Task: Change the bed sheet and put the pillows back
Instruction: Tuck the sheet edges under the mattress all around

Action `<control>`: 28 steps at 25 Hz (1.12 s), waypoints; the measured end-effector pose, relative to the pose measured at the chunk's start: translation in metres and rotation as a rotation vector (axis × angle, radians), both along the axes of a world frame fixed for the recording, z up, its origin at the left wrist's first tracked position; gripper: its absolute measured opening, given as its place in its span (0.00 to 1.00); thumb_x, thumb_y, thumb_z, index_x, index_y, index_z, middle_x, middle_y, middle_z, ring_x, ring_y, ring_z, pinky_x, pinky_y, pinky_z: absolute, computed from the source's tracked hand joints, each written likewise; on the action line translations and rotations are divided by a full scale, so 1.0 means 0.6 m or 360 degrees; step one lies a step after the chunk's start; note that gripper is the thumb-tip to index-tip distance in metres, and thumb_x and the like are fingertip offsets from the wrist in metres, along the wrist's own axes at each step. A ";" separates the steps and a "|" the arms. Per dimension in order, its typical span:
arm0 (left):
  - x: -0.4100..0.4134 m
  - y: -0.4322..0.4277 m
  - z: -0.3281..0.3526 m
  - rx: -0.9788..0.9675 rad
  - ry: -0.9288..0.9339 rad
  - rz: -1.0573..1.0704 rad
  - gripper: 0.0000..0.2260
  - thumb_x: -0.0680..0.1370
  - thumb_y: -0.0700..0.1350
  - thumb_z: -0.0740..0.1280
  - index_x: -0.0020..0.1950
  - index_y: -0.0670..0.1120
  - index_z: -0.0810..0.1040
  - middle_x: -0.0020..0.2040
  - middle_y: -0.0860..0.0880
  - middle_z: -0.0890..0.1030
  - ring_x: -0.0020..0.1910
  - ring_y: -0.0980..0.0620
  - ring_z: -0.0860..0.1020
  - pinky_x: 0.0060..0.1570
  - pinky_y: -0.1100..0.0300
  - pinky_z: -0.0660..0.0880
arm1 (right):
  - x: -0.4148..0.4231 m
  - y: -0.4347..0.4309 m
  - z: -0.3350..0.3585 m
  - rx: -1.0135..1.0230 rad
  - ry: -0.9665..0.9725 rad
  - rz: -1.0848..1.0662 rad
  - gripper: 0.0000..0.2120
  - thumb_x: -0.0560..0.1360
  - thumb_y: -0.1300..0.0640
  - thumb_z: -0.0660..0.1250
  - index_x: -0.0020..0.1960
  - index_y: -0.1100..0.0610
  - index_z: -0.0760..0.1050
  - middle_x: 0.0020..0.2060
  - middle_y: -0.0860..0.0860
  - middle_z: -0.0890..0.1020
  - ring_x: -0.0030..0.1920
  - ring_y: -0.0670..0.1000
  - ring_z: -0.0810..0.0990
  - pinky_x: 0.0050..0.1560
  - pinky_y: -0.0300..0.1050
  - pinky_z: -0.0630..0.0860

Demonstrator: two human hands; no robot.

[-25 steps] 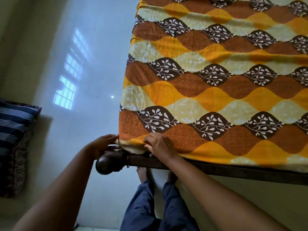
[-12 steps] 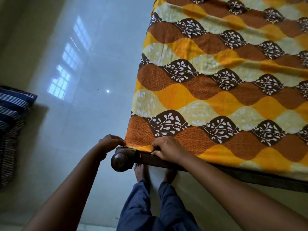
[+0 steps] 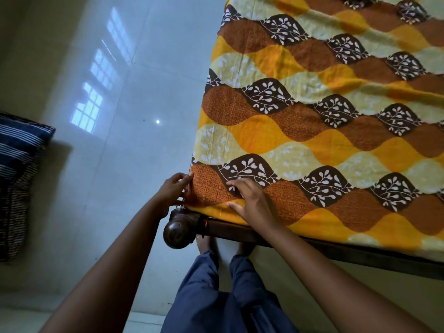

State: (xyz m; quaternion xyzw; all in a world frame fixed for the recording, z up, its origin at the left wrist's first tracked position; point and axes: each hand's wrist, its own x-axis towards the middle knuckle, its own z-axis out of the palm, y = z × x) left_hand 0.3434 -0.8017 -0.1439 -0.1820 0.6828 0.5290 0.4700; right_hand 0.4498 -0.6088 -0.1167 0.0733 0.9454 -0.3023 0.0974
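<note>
Bed sheet spread over the bed frame, filling the right of the scene. Left hand grasps its near-left corner above the bedpost knob; right hand lies flat on it, fingers released. Striped pillows rest at the left.

The sheet at right is printed woven cloth, matt, faintly creased. The bed frame and its round knob, lower centre, look like dark polished wood with a sheen. The floor, upper left, is glossy pale tile mirroring a window. The striped pillow, left edge, is matt cloth, as are the blue trousers
</note>
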 end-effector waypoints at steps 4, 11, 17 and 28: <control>0.012 0.006 -0.002 0.0068 0.0095 0.0055 0.11 0.80 0.48 0.59 0.39 0.47 0.70 0.37 0.48 0.70 0.38 0.53 0.70 0.39 0.60 0.69 | -0.030 -0.006 -0.013 -0.0211 -0.0014 -0.0112 0.15 0.72 0.61 0.71 0.59 0.59 0.77 0.51 0.54 0.77 0.49 0.49 0.76 0.48 0.42 0.76; -0.044 0.023 0.012 -0.0403 0.0405 -0.0028 0.15 0.79 0.57 0.58 0.53 0.47 0.72 0.50 0.47 0.76 0.50 0.48 0.74 0.46 0.57 0.69 | -0.098 0.067 0.010 -0.0344 0.0125 -0.0423 0.11 0.76 0.59 0.65 0.57 0.55 0.78 0.54 0.49 0.79 0.52 0.48 0.78 0.52 0.45 0.77; -0.277 0.220 0.016 -0.0147 0.0835 0.0030 0.24 0.81 0.55 0.55 0.76 0.50 0.57 0.75 0.51 0.61 0.72 0.49 0.63 0.70 0.52 0.61 | -0.268 0.256 0.013 -0.0263 0.0298 -0.0513 0.11 0.77 0.58 0.63 0.59 0.56 0.77 0.58 0.51 0.79 0.59 0.51 0.76 0.59 0.51 0.75; -0.488 0.383 -0.067 -0.0359 0.0713 -0.0042 0.37 0.67 0.71 0.51 0.74 0.61 0.55 0.73 0.51 0.64 0.70 0.45 0.65 0.67 0.50 0.61 | -0.739 0.520 -0.091 0.0498 0.0112 0.0105 0.31 0.78 0.38 0.49 0.76 0.51 0.49 0.77 0.51 0.48 0.76 0.52 0.46 0.74 0.53 0.45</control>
